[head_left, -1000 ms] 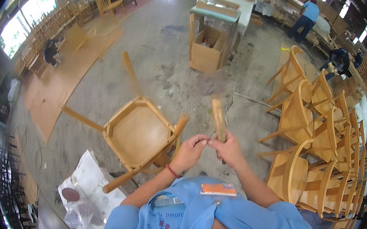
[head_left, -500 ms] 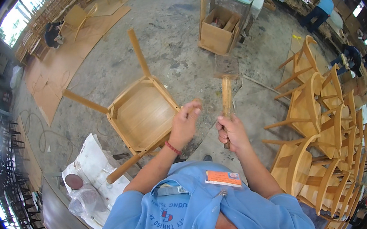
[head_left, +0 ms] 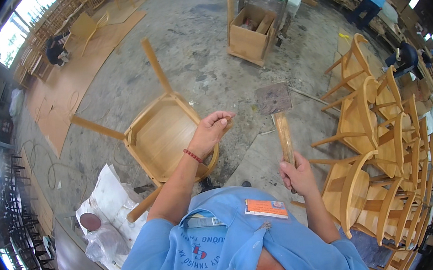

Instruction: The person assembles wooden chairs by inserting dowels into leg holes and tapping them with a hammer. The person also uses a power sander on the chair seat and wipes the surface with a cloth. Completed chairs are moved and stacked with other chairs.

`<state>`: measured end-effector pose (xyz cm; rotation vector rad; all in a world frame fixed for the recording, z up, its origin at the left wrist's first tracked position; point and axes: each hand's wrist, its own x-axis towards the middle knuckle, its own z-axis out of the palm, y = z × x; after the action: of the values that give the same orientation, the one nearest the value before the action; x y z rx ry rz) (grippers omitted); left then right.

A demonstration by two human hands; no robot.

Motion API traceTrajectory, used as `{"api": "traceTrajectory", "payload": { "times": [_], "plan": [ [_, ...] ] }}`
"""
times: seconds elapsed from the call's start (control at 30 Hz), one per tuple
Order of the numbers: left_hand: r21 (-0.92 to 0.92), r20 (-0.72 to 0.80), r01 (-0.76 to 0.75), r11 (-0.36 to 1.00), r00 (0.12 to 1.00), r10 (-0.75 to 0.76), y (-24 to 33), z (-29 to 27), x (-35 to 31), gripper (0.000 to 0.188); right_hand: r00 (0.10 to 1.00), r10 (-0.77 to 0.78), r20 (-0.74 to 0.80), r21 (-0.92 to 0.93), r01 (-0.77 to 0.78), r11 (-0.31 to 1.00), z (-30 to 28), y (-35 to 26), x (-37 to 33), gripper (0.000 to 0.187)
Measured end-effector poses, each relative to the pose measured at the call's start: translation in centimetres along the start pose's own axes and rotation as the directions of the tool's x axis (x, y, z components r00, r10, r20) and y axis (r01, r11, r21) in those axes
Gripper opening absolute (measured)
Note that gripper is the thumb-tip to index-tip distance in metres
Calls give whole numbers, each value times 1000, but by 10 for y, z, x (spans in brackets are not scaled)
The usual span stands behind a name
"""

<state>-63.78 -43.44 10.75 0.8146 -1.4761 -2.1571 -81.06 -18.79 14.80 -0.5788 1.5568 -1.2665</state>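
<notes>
An upturned wooden chair point(head_left: 164, 138) stands in front of me with its legs pointing up and outward. My left hand point(head_left: 212, 130), a red bead bracelet at its wrist, is closed around the chair leg point(head_left: 230, 123) on the chair's right side; the hand hides most of that leg. In my right hand point(head_left: 298, 174) is a mallet, its wooden handle point(head_left: 284, 137) gripped low and its dark block head point(head_left: 273, 99) raised away from me. The mallet is apart from the chair, to its right.
Several finished wooden chairs point(head_left: 357, 115) crowd the right side. A workbench point(head_left: 287, 6) with a cardboard box point(head_left: 252, 33) stands ahead. At left are a white-covered surface point(head_left: 108, 196) with a round brown disc point(head_left: 90, 221), and cardboard sheets point(head_left: 70, 76). One person point(head_left: 369, 3) works far right, another point(head_left: 56, 49) far left.
My right hand has moved right and slightly nearer with the mallet, whose head now shows more of its broad face. My left hand has shifted a little left, still at the leg.
</notes>
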Motion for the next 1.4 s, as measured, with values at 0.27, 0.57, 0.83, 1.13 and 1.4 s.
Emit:
{"api": "traceTrajectory", "payload": {
  "times": [0.27,0.57,0.83,1.13,1.4],
  "plan": [
    [197,23,-133,971,991,131,-7,-5,3,17,993,-116,-16,-231,109,967,7,-15,-17,47],
    [202,58,-167,965,986,159,-7,-4,5,23,965,-256,48,-731,209,649,10,-51,-17,48],
    [550,-87,-180,815,959,271,-18,-4,-19,35,746,-665,-30,-53,663,747,-14,-107,-25,45],
    [650,-41,-259,714,927,374,-28,-2,6,40,987,-138,-79,-549,72,832,-48,-20,12,43],
    [-605,-539,-117,788,789,-296,-105,-48,-42,24,996,-13,-91,-160,-2,987,-44,-53,-3,45]
  ]
}}
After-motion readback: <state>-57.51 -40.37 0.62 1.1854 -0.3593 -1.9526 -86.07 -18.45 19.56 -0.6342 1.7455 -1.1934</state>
